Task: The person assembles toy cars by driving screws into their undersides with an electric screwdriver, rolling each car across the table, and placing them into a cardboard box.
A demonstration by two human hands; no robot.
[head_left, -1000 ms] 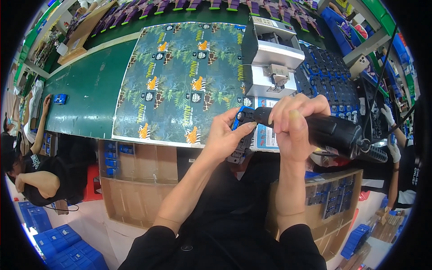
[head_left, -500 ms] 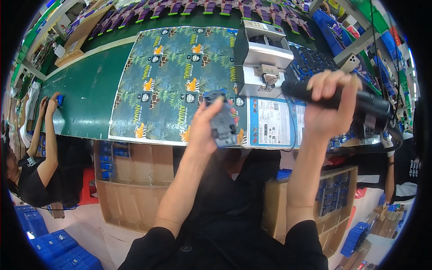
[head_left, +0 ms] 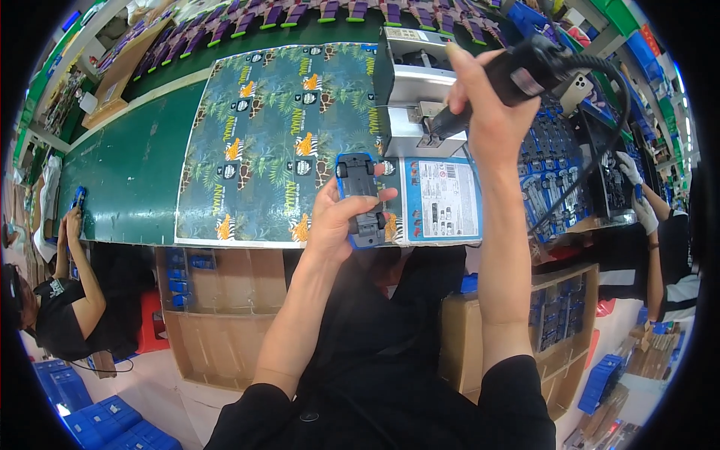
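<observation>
A toy car (head_left: pixel 357 178) with a blue rim and a black underside is gripped in my left hand (head_left: pixel 330 220), underside up, the thumb across its chassis. It is above the front edge of the printed table covering. My right hand (head_left: pixel 496 124) is wrapped round a black electric screwdriver (head_left: pixel 517 79), held slanted with its cable running off the upper end. The screwdriver's tapered nose is at the small metal outlet on the front of a grey box-shaped screw feeder (head_left: pixel 420 86). Whether a screw is on the bit is too small to tell.
An animal-patterned sheet (head_left: pixel 270 135) and a blue-white printed sheet (head_left: pixel 442 199) cover the table. Rows of blue and black car parts (head_left: pixel 551 176) lie at right. Cardboard boxes (head_left: pixel 217 330) flank my legs. Co-workers work at left and right. Purple pieces (head_left: pixel 322 11) line the back.
My right hand has swung the screwdriver from lying nearly level to slanting, its nose now down at the feeder. The toy car has turned slightly and its underside faces up more squarely.
</observation>
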